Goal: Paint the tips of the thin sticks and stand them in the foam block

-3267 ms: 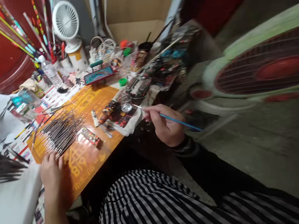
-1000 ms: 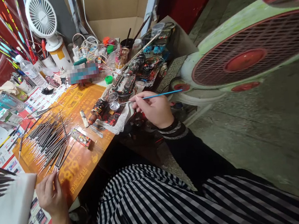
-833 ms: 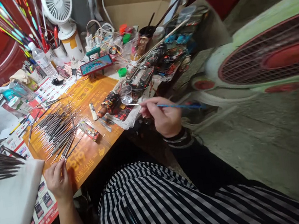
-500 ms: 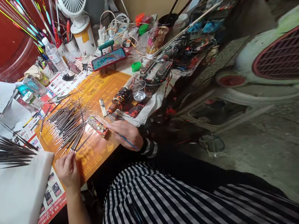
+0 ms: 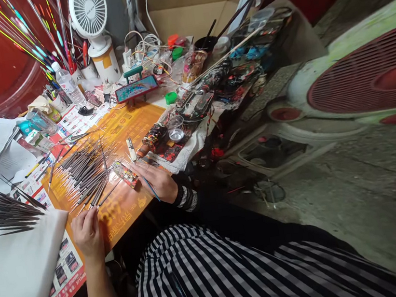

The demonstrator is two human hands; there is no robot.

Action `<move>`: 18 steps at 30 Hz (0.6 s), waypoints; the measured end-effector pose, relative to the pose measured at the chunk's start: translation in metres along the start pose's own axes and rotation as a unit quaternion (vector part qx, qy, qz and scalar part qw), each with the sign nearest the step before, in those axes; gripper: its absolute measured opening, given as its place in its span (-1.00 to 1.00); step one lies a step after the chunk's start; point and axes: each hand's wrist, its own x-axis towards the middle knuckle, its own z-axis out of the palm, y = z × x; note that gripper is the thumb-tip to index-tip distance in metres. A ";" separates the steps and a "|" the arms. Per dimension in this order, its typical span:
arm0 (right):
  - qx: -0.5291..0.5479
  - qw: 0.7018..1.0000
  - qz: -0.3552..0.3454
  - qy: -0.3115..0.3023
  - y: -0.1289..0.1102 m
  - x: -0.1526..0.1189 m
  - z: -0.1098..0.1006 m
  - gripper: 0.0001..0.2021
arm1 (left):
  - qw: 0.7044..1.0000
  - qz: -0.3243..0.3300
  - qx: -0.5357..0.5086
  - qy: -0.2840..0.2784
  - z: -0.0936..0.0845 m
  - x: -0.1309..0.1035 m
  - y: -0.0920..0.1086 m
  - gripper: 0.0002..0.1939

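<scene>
One blue brush [image 5: 151, 189] gripped in R hand [image 5: 158, 180], long axis diagonal, tip up-left, L hand [image 5: 87, 233] pinching stick [image 5: 97, 199].

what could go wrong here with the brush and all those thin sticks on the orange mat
1. The right hand holds the blue-handled brush low over the orange mat; its tip may smear the loose thin sticks beside it.
2. The left hand pinches at the near end of that pile; a nudge might scatter the sticks.
3. The small clear cup sits near the table edge and looks easy to knock.
</scene>
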 end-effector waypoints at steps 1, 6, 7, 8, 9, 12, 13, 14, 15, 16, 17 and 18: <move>0.000 1.000 -0.002 0.004 0.000 0.000 0.000 -0.43 | 1.000 0.003 -0.004 0.001 0.000 0.000 0.000 -0.81; -0.001 1.000 0.005 0.014 -0.001 -0.002 -0.002 -0.44 | 1.000 -0.005 0.002 -0.004 0.002 -0.002 0.002 -0.81; 0.000 1.000 0.000 0.022 0.000 -0.004 -0.004 -0.44 | 1.000 -0.007 0.004 -0.006 0.002 -0.002 0.003 -0.81; 0.001 0.999 -0.012 0.032 0.002 -0.006 -0.008 -0.45 | 1.000 -0.007 0.007 -0.007 0.002 -0.003 0.003 -0.81; 0.003 0.999 -0.030 0.044 0.004 -0.008 -0.011 -0.45 | 1.000 -0.004 0.009 -0.008 0.002 -0.003 0.003 -0.81; -0.002 0.993 -0.088 0.075 0.013 -0.016 -0.023 -0.48 | 1.000 0.022 0.009 0.009 0.003 -0.003 0.003 -0.83; -0.008 0.992 -0.099 0.079 0.017 -0.020 -0.025 -0.49 | 0.999 0.034 0.006 0.020 0.004 -0.002 0.003 -0.84; -0.015 0.991 -0.107 0.081 0.020 -0.022 -0.026 -0.50 | 0.998 0.046 0.003 0.032 0.004 -0.002 0.003 -0.83; -0.024 0.990 -0.113 0.083 0.023 -0.025 -0.026 -0.51 | 0.998 0.055 0.000 0.041 0.005 -0.002 0.002 -0.83; -0.033 0.989 -0.119 0.084 0.025 -0.027 -0.026 -0.51 | 0.997 0.062 -0.002 0.047 0.005 -0.002 0.002 -0.82; -0.042 0.988 -0.122 0.086 0.027 -0.029 -0.024 -0.50 | 0.997 0.066 -0.002 0.050 0.006 -0.001 0.002 -0.81; -0.050 0.987 -0.124 0.087 0.028 -0.030 -0.023 -0.51 | 0.996 0.068 -0.001 0.050 0.006 -0.001 0.003 -0.80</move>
